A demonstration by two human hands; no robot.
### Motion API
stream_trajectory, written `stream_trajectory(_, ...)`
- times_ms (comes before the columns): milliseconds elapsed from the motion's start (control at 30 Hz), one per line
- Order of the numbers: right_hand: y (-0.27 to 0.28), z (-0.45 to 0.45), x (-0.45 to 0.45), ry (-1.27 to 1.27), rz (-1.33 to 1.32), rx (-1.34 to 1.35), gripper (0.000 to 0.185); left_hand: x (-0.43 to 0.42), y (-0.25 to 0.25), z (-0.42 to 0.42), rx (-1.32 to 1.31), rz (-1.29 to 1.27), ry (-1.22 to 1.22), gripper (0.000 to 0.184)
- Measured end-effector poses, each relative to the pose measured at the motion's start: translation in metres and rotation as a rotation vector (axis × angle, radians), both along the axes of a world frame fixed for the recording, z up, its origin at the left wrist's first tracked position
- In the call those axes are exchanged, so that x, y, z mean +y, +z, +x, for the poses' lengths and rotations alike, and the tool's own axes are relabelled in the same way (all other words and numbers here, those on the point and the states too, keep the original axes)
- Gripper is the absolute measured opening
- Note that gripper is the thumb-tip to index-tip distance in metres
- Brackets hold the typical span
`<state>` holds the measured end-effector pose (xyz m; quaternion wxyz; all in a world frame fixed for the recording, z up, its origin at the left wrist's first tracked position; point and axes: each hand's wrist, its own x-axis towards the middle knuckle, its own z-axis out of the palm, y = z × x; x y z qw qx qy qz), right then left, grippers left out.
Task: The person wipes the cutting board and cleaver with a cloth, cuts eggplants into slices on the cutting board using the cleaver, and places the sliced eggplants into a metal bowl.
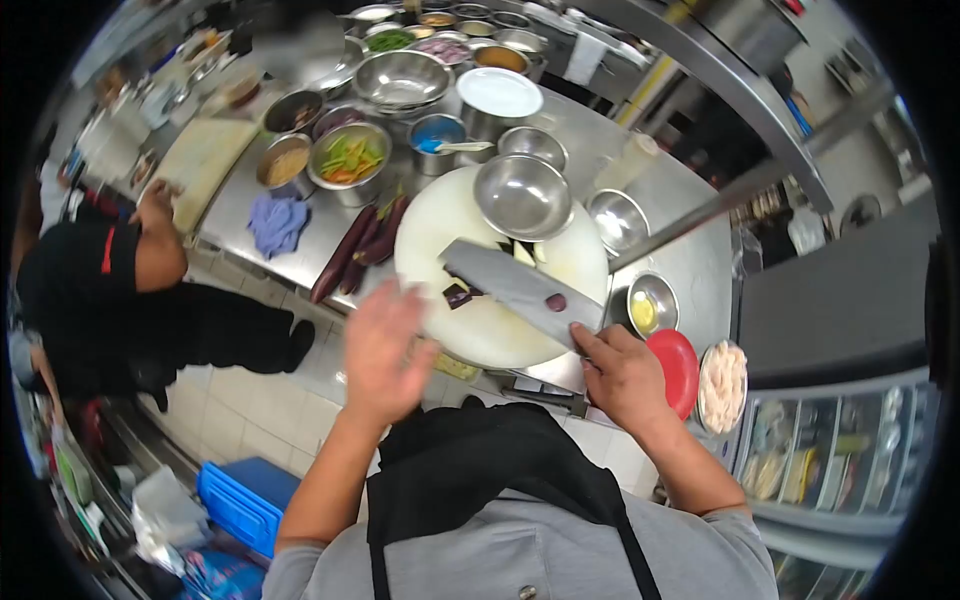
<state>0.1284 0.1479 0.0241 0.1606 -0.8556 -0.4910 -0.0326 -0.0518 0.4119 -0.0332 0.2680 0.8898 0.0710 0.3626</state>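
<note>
Your cleaver (515,288) is over the round white board (475,338), purple piece (556,302) on its blade. Your R hand (622,372), 4 o'clock, grips it, finger on blade; L hand (385,355), 8, spread, blurred. On board, 12–1: steel bowl (522,197). Off it: 10, pot (352,193) w/ sliced green/orange veg (348,155); 11, smaller pot (437,165) w/ blue contents (431,143); 3–4, small bowl (662,292) w/ yellow contents (643,313).

Pale tiled flr (232,412) runs below s/s counter (700,262) w/ overhead shelf (742,98).
</note>
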Motion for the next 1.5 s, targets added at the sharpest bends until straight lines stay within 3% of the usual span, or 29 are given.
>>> stream_trajectory(100, -0.01, -0.011, -0.004, 0.033, -0.017, -0.088, 0.043, -0.026, 0.011, 0.054, 0.271, 0.145, -0.563, 0.061)
stream_trajectory(233, -0.013, -0.028, -0.008, 0.0, -0.084, -0.087, 0.042, -0.043, -0.012, 0.1, 0.435, 0.155, -0.699, 0.069)
stream_trajectory(300, -0.016, -0.036, -0.012, 0.014, -0.133, -0.037, 0.042, -0.033, -0.017, 0.123, 0.613, 0.165, -0.662, 0.073)
stream_trajectory(367, -0.019, -0.04, -0.022, -0.001, -0.101, -0.009, 0.042, -0.018, 0.0, 0.13, 0.57, 0.197, -0.618, 0.069)
stream_trajectory(433, -0.017, -0.047, -0.033, -0.196, 0.042, 0.182, 0.025, 0.005, 0.002, 0.131, 0.263, -0.151, -0.429, 0.063)
stream_trajectory(467, -0.02, -0.048, -0.041, -0.202, 0.039, 0.188, 0.025, 0.014, -0.002, 0.128, 0.192, -0.186, -0.34, 0.059)
stream_trajectory(533, -0.03, -0.043, -0.059, -0.597, 0.145, 0.708, 0.009, 0.018, -0.02, 0.12, 0.173, -0.157, -0.117, 0.055)
stream_trajectory(567, -0.034, -0.039, -0.064, -0.596, 0.144, 0.712, 0.009, 0.012, -0.032, 0.113, 0.176, -0.157, -0.116, 0.055)
stream_trajectory(633, -0.04, -0.034, -0.07, -0.817, 0.314, 1.173, 0.023, -0.01, -0.052, 0.103, 0.375, -0.066, -0.019, 0.06)
stream_trajectory(800, -0.062, -0.019, -0.059, -0.798, 0.373, 1.452, 0.024, -0.059, -0.072, 0.12, 0.389, 0.051, 0.139, 0.09)
stream_trajectory(967, -0.077, -0.007, -0.041, -0.648, 0.312, 1.598, 0.023, -0.081, -0.066, 0.139, 0.393, 0.026, 0.189, 0.094)
stream_trajectory(1033, -0.082, -0.009, -0.034, -0.523, 0.157, 1.644, 0.022, -0.082, -0.065, 0.141, 0.408, 0.017, 0.163, 0.092)
stream_trajectory(1067, -0.086, -0.009, -0.031, -0.473, 0.12, 1.639, 0.022, -0.083, -0.07, 0.142, 0.368, 0.061, 0.178, 0.077)
stream_trajectory(1100, -0.085, -0.009, -0.028, -0.463, 0.117, 1.64, 0.022, -0.082, -0.074, 0.141, 0.368, 0.064, 0.186, 0.077)
stream_trajectory(1200, -0.077, -0.009, -0.025, -0.461, 0.141, 1.633, 0.022, -0.081, -0.08, 0.139, 0.282, -0.084, 0.168, 0.045)
stream_trajectory(1300, -0.059, -0.014, -0.029, -0.437, 0.134, 1.633, 0.021, -0.084, -0.073, 0.134, 0.196, -0.102, 0.167, 0.044)
stream_trajectory(1500, -0.018, 0.006, -0.022, -0.436, 0.285, 1.544, 0.022, -0.068, -0.011, 0.181, 0.067, -0.055, 0.079, 0.043)
